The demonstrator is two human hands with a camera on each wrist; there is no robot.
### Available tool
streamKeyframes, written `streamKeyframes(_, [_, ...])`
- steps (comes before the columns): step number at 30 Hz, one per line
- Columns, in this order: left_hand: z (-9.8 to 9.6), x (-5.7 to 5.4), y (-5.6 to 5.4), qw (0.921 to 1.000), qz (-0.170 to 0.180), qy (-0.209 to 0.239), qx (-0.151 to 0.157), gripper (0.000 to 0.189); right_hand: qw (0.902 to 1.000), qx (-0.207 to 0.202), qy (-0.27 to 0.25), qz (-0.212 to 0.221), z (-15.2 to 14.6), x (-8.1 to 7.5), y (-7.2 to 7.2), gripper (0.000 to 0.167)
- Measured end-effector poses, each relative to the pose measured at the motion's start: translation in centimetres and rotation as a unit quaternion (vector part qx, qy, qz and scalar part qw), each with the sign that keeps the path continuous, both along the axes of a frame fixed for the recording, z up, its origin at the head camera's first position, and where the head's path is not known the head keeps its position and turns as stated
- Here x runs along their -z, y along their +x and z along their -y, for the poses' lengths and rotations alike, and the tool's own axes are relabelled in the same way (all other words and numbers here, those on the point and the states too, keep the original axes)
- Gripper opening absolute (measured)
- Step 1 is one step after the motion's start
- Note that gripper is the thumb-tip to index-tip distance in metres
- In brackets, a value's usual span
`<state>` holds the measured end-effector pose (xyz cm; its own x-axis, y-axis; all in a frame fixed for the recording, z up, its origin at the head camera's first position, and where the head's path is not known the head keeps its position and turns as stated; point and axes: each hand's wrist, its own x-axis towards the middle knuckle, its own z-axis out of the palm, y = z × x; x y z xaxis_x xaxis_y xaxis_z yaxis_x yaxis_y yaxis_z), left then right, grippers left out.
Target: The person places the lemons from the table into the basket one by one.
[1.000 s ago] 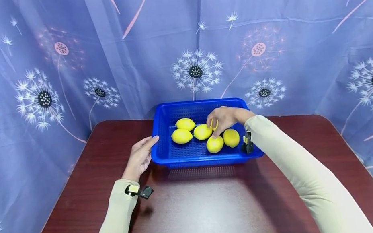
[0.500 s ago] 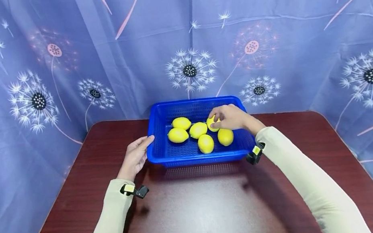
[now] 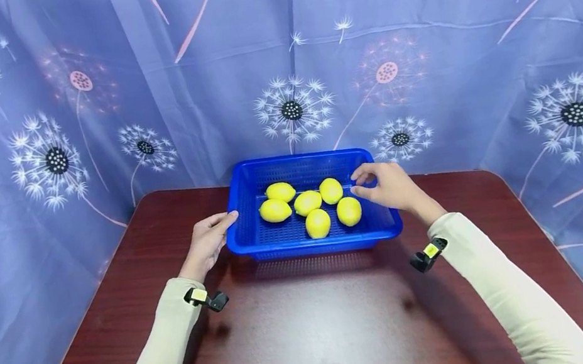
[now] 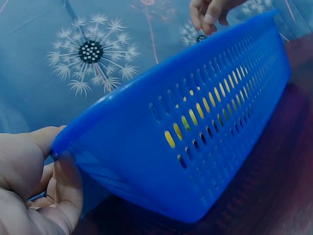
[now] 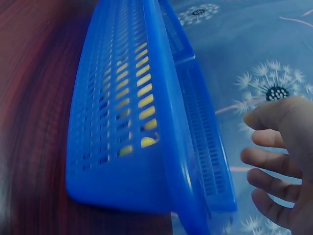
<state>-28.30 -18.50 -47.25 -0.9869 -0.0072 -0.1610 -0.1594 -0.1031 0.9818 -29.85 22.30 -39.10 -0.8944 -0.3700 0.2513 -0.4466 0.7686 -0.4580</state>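
Note:
A blue perforated plastic basket (image 3: 316, 247) stands on the table with several yellow lemons (image 3: 318, 223) lying loose inside it. My left hand (image 3: 208, 241) pinches the rim at the basket's left end, thumb on top and fingers underneath, as the left wrist view shows. Over the basket's right side is my right hand (image 3: 388, 187), its fingers loosely bent and nothing between them. The nearest lemon (image 3: 331, 191) lies just left of those fingertips, apart from them. In the right wrist view the fingers (image 5: 271, 161) are spread beside the rim, and yellow shows through the basket's slots.
The dark reddish-brown table (image 3: 315, 331) reaches toward me, with a bright glare in its middle. Right behind the basket hangs a blue curtain (image 3: 233, 102) with a dandelion print, which also closes off both sides.
My right hand has let go of a lemon, which now lies among the others, and has moved right and away from it. The left hand keeps its hold on the rim.

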Motion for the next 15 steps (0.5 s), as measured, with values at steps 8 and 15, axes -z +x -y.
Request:
streamKeyframes(8, [1.0, -0.3, -0.1, 0.9917, -0.033, -0.12, 0.03, 0.05, 0.9957, 0.08, 0.02, -0.041, -3.6, -0.2, 0.0, 0.02])
streamKeyframes(15, [3.1, -2.1, -1.0, 0.9703, -0.054, -0.224, 0.074, 0.055, 0.9922, 0.116, 0.034, -0.027, -6.3, -1.2, -0.9, 0.021])
